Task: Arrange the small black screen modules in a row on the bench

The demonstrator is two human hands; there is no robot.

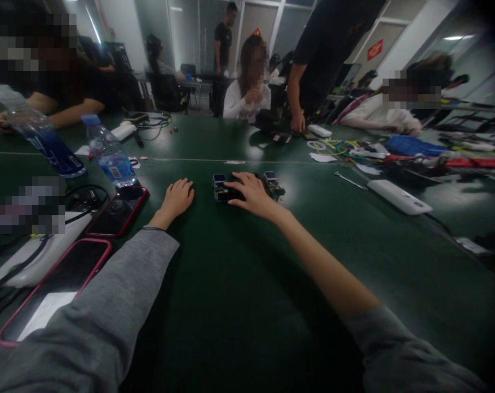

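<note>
On the dark green table, my left hand lies palm down, its fingers stretched out, holding nothing. To the right of it, my right hand rests over a dark electronic device with a circuit board and a small screen at each end. The left circuit board and the right circuit board stick out on either side of my fingers. My right fingers are spread across the device's black middle part, which is mostly hidden under the hand.
Left of my left hand lie a red-cased phone, a pink-cased phone and a water bottle. To the right are a white power bank, a wrench and tangled wires. Several people sit or stand across the table.
</note>
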